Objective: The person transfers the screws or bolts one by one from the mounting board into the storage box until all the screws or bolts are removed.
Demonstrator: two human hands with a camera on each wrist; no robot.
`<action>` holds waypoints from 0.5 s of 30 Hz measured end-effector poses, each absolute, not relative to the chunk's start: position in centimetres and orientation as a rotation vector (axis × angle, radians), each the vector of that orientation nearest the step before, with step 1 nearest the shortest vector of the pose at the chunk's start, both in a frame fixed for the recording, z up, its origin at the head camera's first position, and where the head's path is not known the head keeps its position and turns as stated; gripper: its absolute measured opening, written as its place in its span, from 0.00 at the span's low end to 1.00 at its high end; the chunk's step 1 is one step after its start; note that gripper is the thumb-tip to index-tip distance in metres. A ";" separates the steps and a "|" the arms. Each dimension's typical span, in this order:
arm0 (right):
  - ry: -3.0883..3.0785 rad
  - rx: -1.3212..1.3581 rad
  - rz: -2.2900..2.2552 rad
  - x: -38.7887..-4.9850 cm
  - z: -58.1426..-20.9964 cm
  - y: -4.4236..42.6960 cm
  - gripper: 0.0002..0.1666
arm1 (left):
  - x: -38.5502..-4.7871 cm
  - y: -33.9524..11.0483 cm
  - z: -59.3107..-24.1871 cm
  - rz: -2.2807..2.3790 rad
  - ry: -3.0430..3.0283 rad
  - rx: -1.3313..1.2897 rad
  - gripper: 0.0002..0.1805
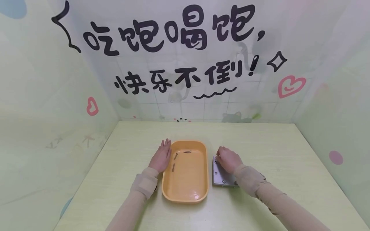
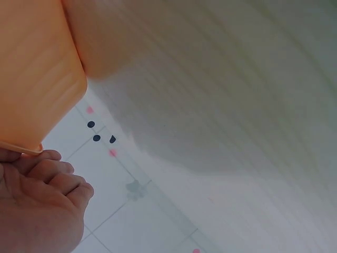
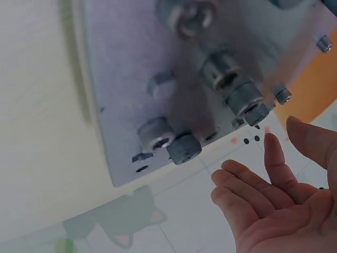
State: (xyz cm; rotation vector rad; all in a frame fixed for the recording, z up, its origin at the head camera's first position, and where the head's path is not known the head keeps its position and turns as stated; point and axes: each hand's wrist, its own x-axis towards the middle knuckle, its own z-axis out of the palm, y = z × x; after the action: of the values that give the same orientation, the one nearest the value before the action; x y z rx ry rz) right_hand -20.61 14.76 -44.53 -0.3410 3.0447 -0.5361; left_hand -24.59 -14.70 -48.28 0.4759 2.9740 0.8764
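A shallow orange plastic tray [image 1: 189, 179] stands on the table, with three small metal screws [image 1: 173, 167] lying in its far left part. My left hand [image 1: 162, 157] rests along the tray's left rim, its fingers fairly straight and touching the edge; the left wrist view shows the fingertips by the rim, thumb hidden. To the right of the tray lies a silver metal plate [image 1: 218, 180]. Several socket-head screws [image 3: 156, 134] stand in it, and some holes are bare. My right hand [image 1: 229, 160] hovers over the plate's far side, fingers loosely bent, with nothing visible between thumb and forefinger.
The pale wooden table [image 1: 274, 154] meets a back wall [image 1: 179, 109] printed with large lettering, hearts and dots. Side walls [image 1: 332, 128] enclose it left and right. A narrow strip of table separates tray and plate.
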 end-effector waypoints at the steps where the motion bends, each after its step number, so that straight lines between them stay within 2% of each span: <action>1: 3.043 -0.335 -0.540 -20.5 -44.6 14.8 0.08 | -24.6 -14.7 -48.3 0.877 2.974 0.476 0.28; 15: 3.039 -0.402 -0.564 -19.6 -45.7 14.4 0.07 | -24.5 -14.7 -48.3 0.881 2.969 0.483 0.28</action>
State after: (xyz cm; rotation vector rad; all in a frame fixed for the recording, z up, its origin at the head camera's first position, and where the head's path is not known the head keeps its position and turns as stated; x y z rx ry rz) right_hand -19.65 14.37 -45.67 -0.4022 3.0387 -0.5637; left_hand -24.54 -14.70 -48.31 0.4832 2.9690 0.8808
